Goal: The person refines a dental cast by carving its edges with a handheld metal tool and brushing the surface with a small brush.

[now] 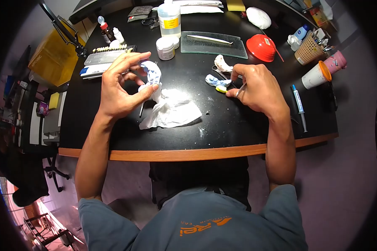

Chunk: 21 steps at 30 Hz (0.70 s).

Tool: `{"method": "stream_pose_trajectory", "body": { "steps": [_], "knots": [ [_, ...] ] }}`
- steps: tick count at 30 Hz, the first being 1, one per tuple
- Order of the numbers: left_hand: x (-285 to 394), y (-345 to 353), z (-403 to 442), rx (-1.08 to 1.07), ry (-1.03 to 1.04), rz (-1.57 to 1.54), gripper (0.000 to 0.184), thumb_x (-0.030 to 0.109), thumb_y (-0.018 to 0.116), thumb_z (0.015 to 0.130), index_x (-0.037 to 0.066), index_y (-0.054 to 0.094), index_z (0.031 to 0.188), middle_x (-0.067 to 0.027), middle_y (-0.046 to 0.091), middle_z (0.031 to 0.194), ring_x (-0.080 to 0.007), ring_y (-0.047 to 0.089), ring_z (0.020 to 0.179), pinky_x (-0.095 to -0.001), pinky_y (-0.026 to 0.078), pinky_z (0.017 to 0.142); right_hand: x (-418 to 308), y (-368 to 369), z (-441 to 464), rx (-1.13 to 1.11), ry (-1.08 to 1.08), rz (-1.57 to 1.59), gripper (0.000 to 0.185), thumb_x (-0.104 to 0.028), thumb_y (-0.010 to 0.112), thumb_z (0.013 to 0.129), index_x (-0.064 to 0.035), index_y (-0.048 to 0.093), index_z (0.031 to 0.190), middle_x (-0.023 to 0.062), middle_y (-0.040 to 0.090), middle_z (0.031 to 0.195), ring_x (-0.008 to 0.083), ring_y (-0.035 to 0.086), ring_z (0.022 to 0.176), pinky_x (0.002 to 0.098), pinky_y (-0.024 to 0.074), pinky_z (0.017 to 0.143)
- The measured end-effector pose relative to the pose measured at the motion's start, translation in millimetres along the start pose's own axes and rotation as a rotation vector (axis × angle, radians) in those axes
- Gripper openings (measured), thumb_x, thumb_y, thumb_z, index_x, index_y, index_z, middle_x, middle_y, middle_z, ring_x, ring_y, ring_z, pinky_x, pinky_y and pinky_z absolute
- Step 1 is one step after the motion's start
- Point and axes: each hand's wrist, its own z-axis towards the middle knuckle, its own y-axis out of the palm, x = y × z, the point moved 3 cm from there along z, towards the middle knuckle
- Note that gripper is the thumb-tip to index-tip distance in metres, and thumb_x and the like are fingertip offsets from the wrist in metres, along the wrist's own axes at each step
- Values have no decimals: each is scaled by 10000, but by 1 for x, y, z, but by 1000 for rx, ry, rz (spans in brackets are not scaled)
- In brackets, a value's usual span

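**1 piece up in the left hand, 2 more down by the right**

And here we are, mid-job by the look of it! The left hand (130,85) has the blue-and-white arch piece (154,73) pinched between thumb and fingers, raised over the black table (125,138). Just below sits the crumpled tissue (174,111); contact is too hard to call.

Across to the right hand (234,83), well apart from the left: fingertips at the end of the pale blue piece (213,80), and whether they grip it, I can't tell. A yellow-green bit (221,89) is right beside it, the pinkish-white piece (223,63) just behind.

So the score? 1 piece lifted, that much is done. Left over: the pinkish-white piece, untouched, and the slim tool (209,39), lying idle on the glass slab (234,51). Nothing looks finished, I'd judge.
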Motion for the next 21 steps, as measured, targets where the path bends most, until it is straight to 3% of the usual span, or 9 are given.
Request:
{"method": "stream_pose_trajectory", "body": {
  "steps": [3,5,9,12,13,15,16,17,21],
  "knots": [
    [-1,4,0,13,-7,-33,660,-14,847,770,10,664,1404,-94,587,1337,-130,603,1027,-256,575,794,-6,-6,0,40,-50,172,332,-258,938,764,-30,759,926,188,716,736,358,725,687,438,547,651],
    [-5,9,4,12,-20,-31,665,-15,852,767,10,662,1404,-93,578,1336,-132,608,1020,-261,586,810,-11,0,2,73,-189,322,372,-348,922,807,-27,757,896,160,663,663,293,683,602,402,509,571],
    [6,20,26,-58,52,20,645,43,899,741,6,693,1351,-112,584,1281,-146,649,1016,-272,632,810,-38,10,10,106,-410,402,439,-452,875,858,-39,779,973,155,673,672,284,706,634,392,551,610],
    [11,31,38,-5,193,65,622,92,930,714,14,728,1297,-131,627,1236,-169,698,976,-285,635,800,-50,10,13,100,-353,470,509,-472,848,882,9,785,1036,151,661,642,282,689,590,399,530,587],
    [11,36,40,56,228,61,611,110,941,702,19,744,1273,-132,654,1205,-175,721,939,-293,635,777,-50,15,13,201,-378,473,506,-458,841,893,21,782,1044,151,661,642,267,674,566,391,514,562],
    [15,42,39,136,335,110,606,118,957,685,2,749,1242,-138,665,1151,-186,720,918,-297,626,767,-48,22,9,158,-279,484,486,-417,845,895,38,775,1048,154,663,645,251,657,542,375,507,544],
    [21,42,40,143,387,146,598,124,960,684,2,753,1232,-134,667,1137,-184,717,910,-298,624,762,-50,26,5,291,-394,512,463,-368,853,891,54,765,1060,156,665,653,239,651,533,369,503,528],
    [27,44,35,146,421,178,590,131,962,684,1,756,1221,-129,670,1123,-183,714,902,-298,623,757,-48,29,1,261,-385,505,466,-342,863,883,61,753,1088,166,681,675,239,670,549,363,514,532],
    [24,46,19,137,400,146,562,144,978,661,11,776,1168,-113,654,1078,-163,699,854,-282,609,708,-59,28,-6,278,-433,510,445,-265,860,861,59,730,1138,179,733,785,253,692,577,354,535,540]
  ]
}}
